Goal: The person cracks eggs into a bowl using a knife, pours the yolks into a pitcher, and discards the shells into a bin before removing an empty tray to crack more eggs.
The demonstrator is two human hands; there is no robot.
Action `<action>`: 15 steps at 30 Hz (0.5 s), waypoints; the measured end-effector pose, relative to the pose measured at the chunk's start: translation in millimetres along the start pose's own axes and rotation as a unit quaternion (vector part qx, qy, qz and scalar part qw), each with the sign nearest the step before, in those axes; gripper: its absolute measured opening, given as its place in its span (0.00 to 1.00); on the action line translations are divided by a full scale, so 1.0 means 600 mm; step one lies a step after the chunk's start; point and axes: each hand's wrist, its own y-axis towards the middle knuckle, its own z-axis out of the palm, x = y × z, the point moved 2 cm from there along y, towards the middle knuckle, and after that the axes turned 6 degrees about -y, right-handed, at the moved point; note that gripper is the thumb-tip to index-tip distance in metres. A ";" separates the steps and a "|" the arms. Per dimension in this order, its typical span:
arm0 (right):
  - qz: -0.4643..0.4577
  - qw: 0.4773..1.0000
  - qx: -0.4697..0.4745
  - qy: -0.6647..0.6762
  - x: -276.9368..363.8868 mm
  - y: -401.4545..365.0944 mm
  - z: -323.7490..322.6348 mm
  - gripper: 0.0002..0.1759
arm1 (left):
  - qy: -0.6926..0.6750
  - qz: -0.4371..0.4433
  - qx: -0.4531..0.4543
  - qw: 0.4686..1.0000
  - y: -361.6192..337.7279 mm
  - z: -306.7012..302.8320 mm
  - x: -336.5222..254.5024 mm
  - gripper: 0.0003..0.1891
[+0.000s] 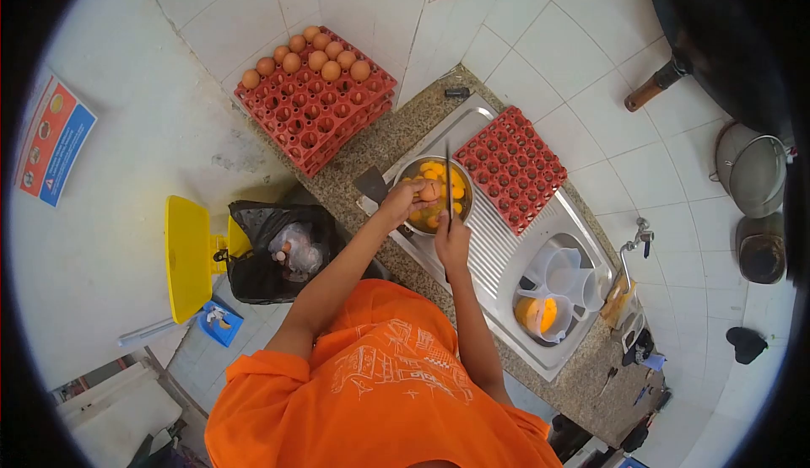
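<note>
A brown egg (430,191) is held in the fingers of my left hand (403,201), over a round metal bowl (465,183). Inside the bowl lie several orange yolks (434,168) in clear egg white. My right hand (453,239) is closed round the handle of a knife (449,164), its dark blade pointing up and away from me, just right of the egg. The bowl stands on the steel drainboard (494,244) of the sink.
Stacked red egg trays (312,118) with several brown eggs stand on the back left counter. Another red tray (511,169) lies right of the bowl. Plastic jugs (564,270), one with yolks, fill the sink basin. A black-lined bin (253,278) with shells stands left, beside its yellow lid (187,257).
</note>
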 end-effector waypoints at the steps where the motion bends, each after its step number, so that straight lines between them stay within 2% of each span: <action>1: 0.001 1.000 0.003 0.001 0.016 0.004 -0.011 0.13 | -0.013 -0.006 0.017 1.000 -0.007 0.000 0.000 0.22; 4: -0.019 0.997 -0.060 0.054 0.036 0.044 -0.032 0.14 | 0.071 0.010 0.036 0.997 -0.025 0.023 -0.013 0.20; 6: -0.118 0.990 -0.050 0.067 0.032 0.067 -0.035 0.19 | 0.101 0.011 0.044 0.994 -0.031 0.037 -0.023 0.18; 7: -0.118 0.989 -0.052 0.066 0.028 0.072 -0.040 0.19 | 0.127 0.015 0.049 0.991 -0.032 0.042 -0.026 0.16; 9: -0.089 0.994 0.024 0.054 0.020 0.081 -0.042 0.24 | 0.134 0.031 0.040 0.990 -0.030 0.043 -0.028 0.16; 11: -0.086 0.996 0.028 0.012 0.006 0.090 -0.035 0.25 | 0.140 0.047 0.030 0.989 -0.024 0.039 -0.027 0.16; 13: -0.083 0.996 0.034 -0.030 0.013 0.091 -0.036 0.26 | 0.373 0.143 -0.019 0.916 -0.017 0.035 -0.030 0.21; 14: -0.062 0.996 0.045 -0.038 0.014 0.091 -0.039 0.27 | 0.373 0.143 -0.020 0.916 -0.013 0.031 -0.031 0.21; 15: -0.041 0.996 0.057 -0.046 0.019 0.091 -0.042 0.27 | 0.414 0.168 0.001 0.895 -0.006 0.027 -0.033 0.23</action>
